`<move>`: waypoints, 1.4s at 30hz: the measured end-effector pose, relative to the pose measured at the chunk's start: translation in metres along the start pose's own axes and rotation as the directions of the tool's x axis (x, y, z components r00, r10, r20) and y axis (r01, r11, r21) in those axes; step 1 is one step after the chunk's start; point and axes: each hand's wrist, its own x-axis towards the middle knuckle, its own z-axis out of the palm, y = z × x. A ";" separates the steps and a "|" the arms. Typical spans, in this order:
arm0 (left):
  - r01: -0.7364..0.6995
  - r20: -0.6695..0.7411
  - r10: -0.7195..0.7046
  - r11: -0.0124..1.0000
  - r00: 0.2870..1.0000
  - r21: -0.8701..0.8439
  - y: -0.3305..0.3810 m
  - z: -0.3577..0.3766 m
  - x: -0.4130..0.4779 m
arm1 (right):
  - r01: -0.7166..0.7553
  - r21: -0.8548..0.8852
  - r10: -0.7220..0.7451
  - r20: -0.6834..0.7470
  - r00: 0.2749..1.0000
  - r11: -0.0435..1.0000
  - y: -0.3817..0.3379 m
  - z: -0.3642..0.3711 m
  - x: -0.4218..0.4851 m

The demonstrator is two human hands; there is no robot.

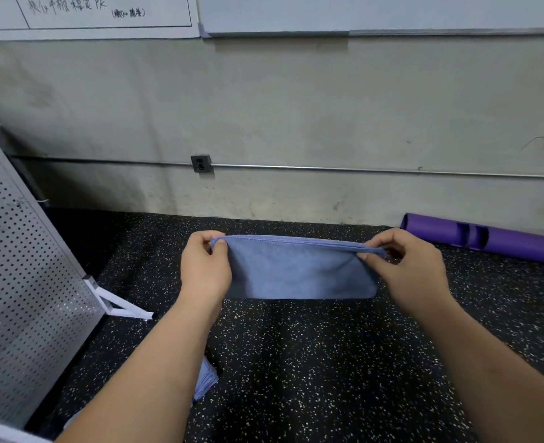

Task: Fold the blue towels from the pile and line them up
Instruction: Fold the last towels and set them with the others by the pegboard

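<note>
Blue towel, doubled, hangs pinched at its top corners by left hand and right hand above speckled black floor beside a grey wall.

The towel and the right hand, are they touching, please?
Touching. The head view shows the right hand pinching the towel at its top right corner.

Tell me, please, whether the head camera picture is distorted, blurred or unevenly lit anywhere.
Head view: wide-angle distortion bows the wall pipe slightly and stretches the forearms toward the bottom edge. Head view: light is soft and even, no glare; the towel is darker along its lower edge. Head view: towel, left hand and right hand are sharp.
</note>
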 end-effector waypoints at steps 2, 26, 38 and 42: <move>0.002 -0.009 -0.003 0.999 1.000 -0.035 0.003 0.001 -0.001 | 0.000 0.032 0.001 -0.023 1.000 0.999 -0.006 0.000 -0.001; -0.606 0.654 0.384 0.782 0.652 0.146 0.030 0.025 -0.060 | 0.175 0.084 -0.186 0.161 0.969 0.981 -0.042 0.022 -0.025; -0.324 0.653 0.226 0.945 0.723 0.032 0.022 0.026 -0.049 | 0.267 0.063 -0.274 0.179 0.945 0.962 -0.033 0.025 -0.017; -0.319 0.612 0.249 0.948 0.751 0.004 0.023 0.025 -0.048 | 0.272 0.057 -0.277 0.147 0.950 0.961 -0.030 0.026 -0.014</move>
